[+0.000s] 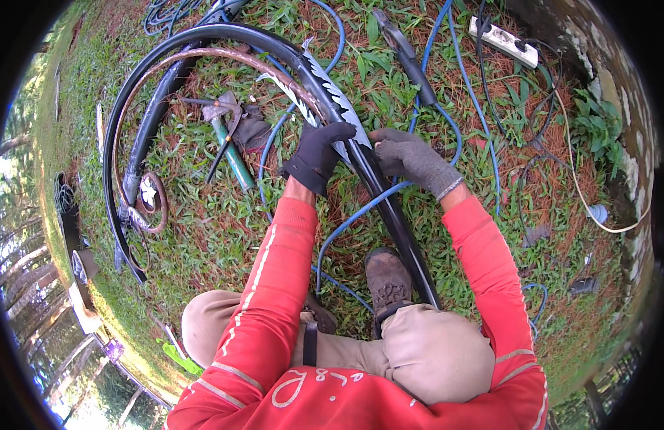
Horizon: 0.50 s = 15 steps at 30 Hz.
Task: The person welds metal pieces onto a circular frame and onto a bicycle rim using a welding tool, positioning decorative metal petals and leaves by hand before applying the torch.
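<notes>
A thick black cable (pixel 401 236) runs from beside my right knee up past my hands and loops round to the left. Near my hands its covering is split, and a silvery jagged wrap (pixel 333 89) flares out around a brown core (pixel 235 55). My left hand (pixel 314 154), in a black glove, is closed over the cable at the split. On the cable's right side, my right hand (pixel 416 159), in a grey glove, has its fingers bent in at the edge of the silvery wrap. The right fingertips are partly hidden against it.
A blue cord (pixel 357 213) crosses the cable below my hands. A tool with a black grip (pixel 416 73) lies beyond, and a white power strip (pixel 504 41) sits far right. A hatchet (pixel 219 111) and a green tube (pixel 234 159) lie left on the grass by a wall.
</notes>
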Each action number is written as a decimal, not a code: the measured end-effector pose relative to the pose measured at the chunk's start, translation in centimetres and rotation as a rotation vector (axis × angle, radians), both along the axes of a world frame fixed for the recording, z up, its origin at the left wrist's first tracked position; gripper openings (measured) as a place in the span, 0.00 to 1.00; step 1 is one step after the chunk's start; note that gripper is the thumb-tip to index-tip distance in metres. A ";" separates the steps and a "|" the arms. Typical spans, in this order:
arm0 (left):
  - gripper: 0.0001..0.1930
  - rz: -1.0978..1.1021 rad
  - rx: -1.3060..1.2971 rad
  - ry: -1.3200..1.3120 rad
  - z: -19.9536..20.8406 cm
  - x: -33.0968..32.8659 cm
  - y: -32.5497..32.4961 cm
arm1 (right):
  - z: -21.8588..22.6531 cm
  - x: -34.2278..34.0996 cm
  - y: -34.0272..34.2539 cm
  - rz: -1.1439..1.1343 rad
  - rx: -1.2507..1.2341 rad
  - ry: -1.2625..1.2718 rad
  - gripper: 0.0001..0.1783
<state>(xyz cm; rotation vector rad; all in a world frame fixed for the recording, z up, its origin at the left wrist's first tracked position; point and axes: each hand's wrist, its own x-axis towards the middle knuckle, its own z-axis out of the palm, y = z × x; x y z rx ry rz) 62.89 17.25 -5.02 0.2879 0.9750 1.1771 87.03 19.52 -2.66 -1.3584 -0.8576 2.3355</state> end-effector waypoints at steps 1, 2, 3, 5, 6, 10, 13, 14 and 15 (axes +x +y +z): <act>0.16 -0.001 0.000 -0.001 0.1 0.1 0.0 | 0.0 0.0 -0.1 -0.001 -0.005 0.067 0.26; 0.16 -0.004 -0.003 -0.001 0.2 0.3 0.0 | -0.3 0.0 -0.1 -0.004 -0.005 0.066 0.26; 0.15 -0.006 -0.005 0.002 0.2 0.2 0.0 | -0.5 -0.3 0.2 0.006 0.000 0.044 0.25; 0.15 -0.004 -0.006 -0.002 0.1 0.2 0.0 | -0.6 -0.4 0.2 0.010 0.007 0.023 0.24; 0.14 0.001 -0.011 -0.010 -0.1 0.1 0.0 | 0.1 -0.7 0.3 -0.011 0.031 -0.025 0.24; 0.18 0.047 -0.024 -0.011 -0.7 -0.1 0.2 | 0.5 -0.8 0.2 -0.057 0.126 -0.100 0.27; 0.16 0.085 -0.001 -0.027 -1.0 0.2 0.3 | 0.6 -0.6 0.3 -0.042 0.186 -0.163 0.29; 0.16 0.077 -0.003 -0.020 -1.0 0.2 0.1 | 0.6 -0.5 0.4 -0.046 0.183 -0.166 0.29; 0.16 0.076 -0.003 -0.019 -1.2 0.0 0.0 | 0.8 -0.6 0.6 -0.010 0.232 -0.205 0.30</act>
